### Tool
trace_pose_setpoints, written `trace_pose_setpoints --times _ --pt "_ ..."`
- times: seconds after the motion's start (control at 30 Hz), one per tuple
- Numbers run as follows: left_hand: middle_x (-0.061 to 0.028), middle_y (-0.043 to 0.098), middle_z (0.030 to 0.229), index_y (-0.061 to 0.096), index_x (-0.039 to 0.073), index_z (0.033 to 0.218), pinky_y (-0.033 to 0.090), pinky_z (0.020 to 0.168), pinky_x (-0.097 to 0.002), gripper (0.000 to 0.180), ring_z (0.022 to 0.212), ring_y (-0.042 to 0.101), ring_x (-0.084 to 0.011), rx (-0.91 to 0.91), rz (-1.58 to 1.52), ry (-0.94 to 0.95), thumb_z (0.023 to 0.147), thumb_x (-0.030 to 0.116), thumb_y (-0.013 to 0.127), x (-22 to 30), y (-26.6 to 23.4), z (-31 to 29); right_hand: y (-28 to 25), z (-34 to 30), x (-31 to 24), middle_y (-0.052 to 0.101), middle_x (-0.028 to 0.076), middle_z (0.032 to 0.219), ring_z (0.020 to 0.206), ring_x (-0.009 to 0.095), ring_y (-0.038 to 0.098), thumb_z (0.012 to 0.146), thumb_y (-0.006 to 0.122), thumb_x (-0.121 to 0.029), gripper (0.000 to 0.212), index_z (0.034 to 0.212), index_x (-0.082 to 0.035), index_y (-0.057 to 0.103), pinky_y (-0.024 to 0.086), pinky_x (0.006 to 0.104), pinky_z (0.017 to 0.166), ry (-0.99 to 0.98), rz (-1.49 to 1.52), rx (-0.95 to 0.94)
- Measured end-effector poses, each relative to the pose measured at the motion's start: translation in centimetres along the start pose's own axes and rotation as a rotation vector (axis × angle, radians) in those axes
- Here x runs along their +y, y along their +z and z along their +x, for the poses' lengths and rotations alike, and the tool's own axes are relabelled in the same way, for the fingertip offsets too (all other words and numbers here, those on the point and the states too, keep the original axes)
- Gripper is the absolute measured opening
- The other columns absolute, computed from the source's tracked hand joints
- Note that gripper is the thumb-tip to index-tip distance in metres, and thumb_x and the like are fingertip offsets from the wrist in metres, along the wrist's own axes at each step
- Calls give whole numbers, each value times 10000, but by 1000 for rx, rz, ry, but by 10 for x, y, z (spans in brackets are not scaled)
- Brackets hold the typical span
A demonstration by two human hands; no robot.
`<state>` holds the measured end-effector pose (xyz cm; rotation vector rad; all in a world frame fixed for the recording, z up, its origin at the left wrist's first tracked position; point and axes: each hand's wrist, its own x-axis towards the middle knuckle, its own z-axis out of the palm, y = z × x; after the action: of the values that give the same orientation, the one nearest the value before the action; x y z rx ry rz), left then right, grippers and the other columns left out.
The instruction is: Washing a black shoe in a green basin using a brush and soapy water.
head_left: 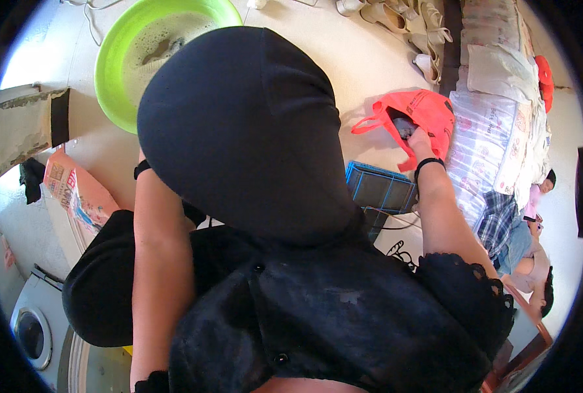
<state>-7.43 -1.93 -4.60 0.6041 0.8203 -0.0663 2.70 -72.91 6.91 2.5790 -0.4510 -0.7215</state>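
My right hand reaches into the mouth of a red bag with handles, on the right. Something grey shows inside the bag beside the hand. The fingers are hidden in the opening, so I cannot see whether they grip anything. My left arm stretches forward to a black wristband. Only a sliver of my left hand shows past the band; the rest is behind my black-clothed knee. Just beyond that knee lies a bright green basin with foamy water and a dark soaked item.
Blue-edged wire frame stands below the bag. Wrapped plastic packs line the right, with shoes at top right. Farther right sits a person holding a pen-like object. A pink printed bag and a washing machine are left.
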Motion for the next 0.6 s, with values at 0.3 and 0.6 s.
trace_pose_setpoints --times 0.3,0.6 --pt "-117 564 1095 495 29 1180 478 841 -413 339 978 566 -265 58 62 -4 879 175 444 5 -13 3 79 24 -38 631 136 1031 924 301 613 735 653 -182 349 1048 -47 581 490 380 818 421 1133 255" --pt "-113 569 1089 501 28 1172 477 839 -413 336 977 567 -265 -18 136 -43 877 179 446 8 -7 26 89 78 42 614 79 946 817 258 612 743 637 -118 360 1088 -58 554 512 382 771 458 2051 -134"
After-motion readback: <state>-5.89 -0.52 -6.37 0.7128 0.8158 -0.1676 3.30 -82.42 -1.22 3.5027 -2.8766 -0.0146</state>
